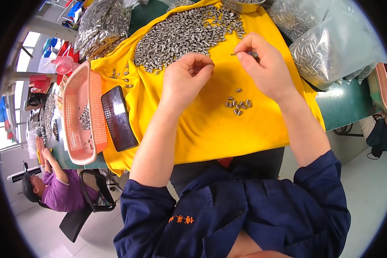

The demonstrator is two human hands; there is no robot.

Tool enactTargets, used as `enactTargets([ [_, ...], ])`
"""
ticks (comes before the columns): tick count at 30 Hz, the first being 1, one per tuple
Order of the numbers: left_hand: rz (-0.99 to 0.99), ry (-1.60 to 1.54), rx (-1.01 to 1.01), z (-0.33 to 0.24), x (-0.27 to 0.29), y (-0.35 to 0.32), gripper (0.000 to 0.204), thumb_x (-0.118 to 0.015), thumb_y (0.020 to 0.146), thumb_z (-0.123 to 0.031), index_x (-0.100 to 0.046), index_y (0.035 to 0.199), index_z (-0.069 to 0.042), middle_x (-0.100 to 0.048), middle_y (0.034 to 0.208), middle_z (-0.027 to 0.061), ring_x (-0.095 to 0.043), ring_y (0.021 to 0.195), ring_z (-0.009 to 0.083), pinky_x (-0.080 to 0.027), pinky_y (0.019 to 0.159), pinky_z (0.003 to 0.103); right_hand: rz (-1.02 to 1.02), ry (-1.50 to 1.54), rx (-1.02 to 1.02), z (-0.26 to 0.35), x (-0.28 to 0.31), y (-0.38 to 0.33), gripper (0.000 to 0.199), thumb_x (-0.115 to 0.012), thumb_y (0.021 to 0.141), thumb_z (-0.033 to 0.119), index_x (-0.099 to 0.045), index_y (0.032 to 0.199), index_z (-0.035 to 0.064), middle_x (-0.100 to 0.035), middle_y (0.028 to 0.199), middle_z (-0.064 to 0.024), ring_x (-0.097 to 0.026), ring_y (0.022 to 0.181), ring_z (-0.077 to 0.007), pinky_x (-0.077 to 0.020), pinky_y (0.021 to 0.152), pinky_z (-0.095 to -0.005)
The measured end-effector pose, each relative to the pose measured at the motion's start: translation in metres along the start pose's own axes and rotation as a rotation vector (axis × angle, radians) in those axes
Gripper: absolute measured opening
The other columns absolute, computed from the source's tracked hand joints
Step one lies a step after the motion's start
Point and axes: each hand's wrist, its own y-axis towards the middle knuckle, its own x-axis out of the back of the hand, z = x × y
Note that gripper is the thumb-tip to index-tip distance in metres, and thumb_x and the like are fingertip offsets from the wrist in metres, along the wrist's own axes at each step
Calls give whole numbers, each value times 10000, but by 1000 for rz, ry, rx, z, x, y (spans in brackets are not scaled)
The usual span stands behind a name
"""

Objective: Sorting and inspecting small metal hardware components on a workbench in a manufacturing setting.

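Over the yellow cloth (pixel 193 142), my left hand (pixel 182 81) is closed in a pinch, thumb against the fingertips. Whatever it grips is too small and hidden to make out. My right hand (pixel 266 66), level with it and a short gap away, is closed around a thin tool (pixel 233 54) whose narrow dark tip points toward the left hand. Most of that tool is covered by the fingers. Beyond the hands spreads a big heap of small metal cylinders (pixel 180 36). A small group of the same cylinders (pixel 238 104) lies below and between the hands.
Left of the cloth stand a pink plastic basket (pixel 96 129) with some metal parts and a black phone (pixel 118 118). Clear bags of metal parts (pixel 316 56) crowd the right, another bag (pixel 103 26) the far left. A co-worker in purple (pixel 66 189) sits at left.
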Motion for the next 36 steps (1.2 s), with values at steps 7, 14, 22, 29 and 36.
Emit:
enactTargets([
  [7,89,252,-81,-3,-4,-1,189,-536,791,7,-586,972,-2,-612,845,38,-576,766,96,-451,698,211,45,-97,22,3,-1,-1,56,-513,756,69,-506,795,29,-508,655,-23,-433,553,-86,-365,501,-227],
  [14,78,-286,65,-4,-3,-4,158,-562,791,-9,-579,948,-17,-598,840,50,-570,754,124,-463,698,238,112,-9,-68,7,-1,-3,62,-506,764,70,-500,806,24,-498,664,-13,-435,569,-73,-374,513,-221],
  [22,141,-610,122,-6,-8,-6,122,-560,802,-26,-560,921,0,-598,829,61,-585,756,132,-482,709,244,174,76,-86,12,0,-3,68,-491,772,57,-491,824,14,-502,693,-22,-450,610,-73,-395,541,-217],
  [29,143,-613,106,-5,-7,-7,119,-557,801,-20,-566,917,7,-602,829,67,-587,757,134,-482,713,245,175,-68,3,14,-3,-4,54,-490,762,51,-483,810,28,-527,663,-68,-510,576,-157,-406,535,-264],
  [36,80,-448,40,-8,-11,-7,112,-566,783,9,-579,894,16,-608,816,69,-594,743,134,-482,704,236,160,-163,17,12,-7,-7,59,-478,762,52,-461,815,32,-542,669,-104,-542,596,-255,-411,534,-322],
])
